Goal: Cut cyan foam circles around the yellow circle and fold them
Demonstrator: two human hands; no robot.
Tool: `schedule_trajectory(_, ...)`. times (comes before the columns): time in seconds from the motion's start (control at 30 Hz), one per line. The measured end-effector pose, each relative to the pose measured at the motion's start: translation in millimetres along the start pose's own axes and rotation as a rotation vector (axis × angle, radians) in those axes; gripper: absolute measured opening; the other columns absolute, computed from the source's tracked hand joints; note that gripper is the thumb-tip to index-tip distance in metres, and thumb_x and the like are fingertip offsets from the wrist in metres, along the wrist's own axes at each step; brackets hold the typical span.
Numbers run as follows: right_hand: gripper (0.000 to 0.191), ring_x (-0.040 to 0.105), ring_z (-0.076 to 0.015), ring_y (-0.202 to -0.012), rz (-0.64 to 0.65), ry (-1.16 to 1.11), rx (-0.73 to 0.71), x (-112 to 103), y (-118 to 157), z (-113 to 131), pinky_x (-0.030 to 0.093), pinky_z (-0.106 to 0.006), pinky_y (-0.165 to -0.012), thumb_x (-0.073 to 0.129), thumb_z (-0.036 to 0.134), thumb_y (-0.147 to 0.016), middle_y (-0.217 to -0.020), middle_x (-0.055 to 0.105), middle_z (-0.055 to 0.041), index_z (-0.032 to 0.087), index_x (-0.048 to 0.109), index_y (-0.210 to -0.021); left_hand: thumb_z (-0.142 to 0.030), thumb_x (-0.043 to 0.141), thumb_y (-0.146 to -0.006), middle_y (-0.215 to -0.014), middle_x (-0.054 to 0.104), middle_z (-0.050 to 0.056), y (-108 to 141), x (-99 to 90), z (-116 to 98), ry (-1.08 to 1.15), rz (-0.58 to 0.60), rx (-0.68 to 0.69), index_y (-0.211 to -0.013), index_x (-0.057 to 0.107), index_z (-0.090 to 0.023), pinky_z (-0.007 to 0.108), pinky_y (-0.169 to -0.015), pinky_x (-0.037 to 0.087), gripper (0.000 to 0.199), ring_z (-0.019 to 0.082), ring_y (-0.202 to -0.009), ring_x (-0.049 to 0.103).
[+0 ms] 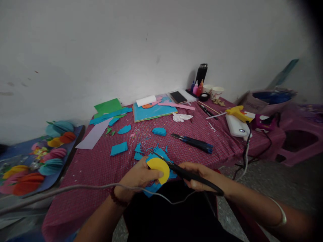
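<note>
A rounded yellow piece (159, 168) is pinched in my left hand (138, 174), its thumb lying on top, with blue paper (151, 190) showing beneath and beside it. Black-handled scissors (185, 173) are in my right hand (199, 173), fingers wrapped at the handles. Their blades point up and left, crossing the upper right edge of the yellow piece. Blue paper scraps (160, 153) lie on the table just past the blades. Whether the blades are parted is hard to tell.
The red checked table (101, 168) carries a blue-handled cutter (195, 143), blue paper stacks (119, 148), a phone (178, 97), a yellow glue gun (239, 113) and a white power bank (237, 126). A cable (75, 187) crosses before my forearms.
</note>
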State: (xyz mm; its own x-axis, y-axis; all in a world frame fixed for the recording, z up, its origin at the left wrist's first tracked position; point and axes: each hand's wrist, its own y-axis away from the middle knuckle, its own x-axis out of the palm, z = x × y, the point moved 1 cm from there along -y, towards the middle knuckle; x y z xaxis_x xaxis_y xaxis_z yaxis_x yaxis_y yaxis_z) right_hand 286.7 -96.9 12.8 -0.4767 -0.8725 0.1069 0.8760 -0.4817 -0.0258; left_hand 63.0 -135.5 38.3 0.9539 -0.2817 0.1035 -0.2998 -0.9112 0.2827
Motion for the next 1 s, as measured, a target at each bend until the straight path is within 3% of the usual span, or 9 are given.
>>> schedule_trajectory(0.4,0.045,0.041,-0.0092,-0.065,0.0,0.056,0.069,-8,3,7,0.035,-0.021,-0.059,0.063,0.049,-0.078,-0.078,0.047,0.001,0.015,0.057,-0.108,-0.024,0.067,-0.063,-0.055,0.054,-0.002,0,-2.0,-6,-0.102,0.009,0.024,-0.068,0.061,-0.014,0.02,-0.046,0.036,0.012,0.008,-0.049,0.045)
schedule_trajectory(0.63,0.051,0.047,-0.0109,-0.072,0.024,0.083,0.118,-12,6,13,0.039,-0.021,-0.063,0.064,0.048,-0.078,-0.087,0.054,-0.002,0.014,0.058,-0.115,-0.024,0.065,-0.058,-0.054,0.056,-0.002,-3,-7.8,-6,-0.223,0.005,-0.129,-0.068,0.058,-0.015,0.021,-0.044,0.036,0.016,0.009,-0.046,0.046)
schedule_trajectory(0.8,0.048,0.041,-0.0078,-0.064,0.003,0.112,0.138,-13,9,4,0.033,-0.019,-0.055,0.065,0.047,-0.078,-0.08,0.05,0.0009,0.013,0.059,-0.111,-0.028,0.067,-0.056,-0.051,0.054,-0.004,-10,-17.2,4,-0.301,-0.021,-0.235,-0.072,0.055,-0.017,0.021,-0.043,0.037,0.023,0.009,-0.043,0.045)
schedule_trajectory(0.9,0.045,0.038,-0.0061,-0.056,-0.023,0.149,0.19,-15,5,-2,0.03,-0.018,-0.048,0.061,0.047,-0.08,-0.073,0.047,0.0031,0.013,0.058,-0.11,-0.031,0.067,-0.058,-0.054,0.055,-0.002,-13,-25.3,15,-0.293,0.044,-0.239,-0.073,0.058,-0.016,0.021,-0.043,0.037,0.022,0.009,-0.045,0.046)
schedule_trajectory(1.0,0.039,0.047,-0.0084,-0.062,-0.114,0.307,0.163,-23,-9,-1,0.038,-0.019,-0.054,0.061,0.04,-0.082,-0.08,0.055,0.0009,0.015,0.057,-0.112,-0.034,0.068,-0.06,-0.054,0.057,0.0,-14,-38.1,23,-0.319,0.045,-0.269,-0.066,0.06,-0.015,0.022,-0.046,0.04,0.022,0.011,-0.048,0.049)
